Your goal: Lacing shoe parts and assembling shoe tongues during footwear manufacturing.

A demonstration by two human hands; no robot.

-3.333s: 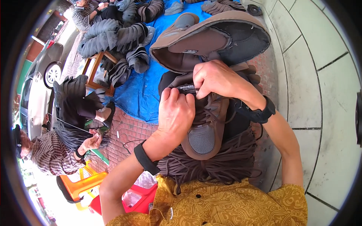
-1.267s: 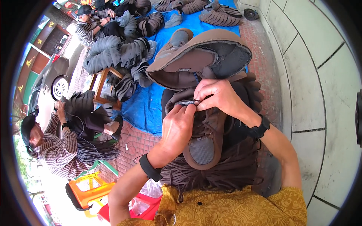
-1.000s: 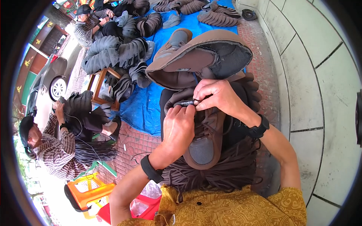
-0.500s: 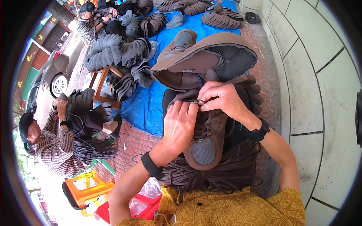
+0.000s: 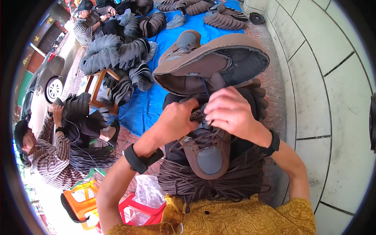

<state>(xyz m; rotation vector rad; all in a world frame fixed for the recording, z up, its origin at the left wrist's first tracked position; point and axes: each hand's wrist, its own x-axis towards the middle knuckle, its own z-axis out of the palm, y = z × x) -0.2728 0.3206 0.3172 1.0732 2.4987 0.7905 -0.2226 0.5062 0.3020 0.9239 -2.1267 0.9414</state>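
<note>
A brown shoe upper [image 5: 212,156] with a grey mesh toe lies over my lap, toe toward me, with brown laces [image 5: 201,138] criss-crossed loosely over its front. My left hand [image 5: 176,119] grips the tongue [image 5: 197,113] near its label, thumb on top. Beside it, my right hand [image 5: 231,111] is closed in a pinch over the top eyelets; its fingertips are slightly blurred and what they hold is hidden. Just beyond, more brown uppers [image 5: 211,55] stand sole-side open, a dark cord [image 5: 205,87] hanging between them and my hands. A thick bundle of brown laces [image 5: 207,182] covers my lap.
Rows of grey uppers [image 5: 117,53] and brown uppers [image 5: 225,20] lie on a blue tarp [image 5: 135,113]. A tiled wall [image 5: 313,90] runs along the right. At left, a co-worker [image 5: 51,152] holds uppers; a wooden stool [image 5: 94,94], orange stool [image 5: 84,199] and red stool [image 5: 147,211] stand nearby.
My left hand has shifted left and turned, its thumb now on the tongue. My right hand has turned knuckles-up over the eyelets. More of the laces and label shows.
</note>
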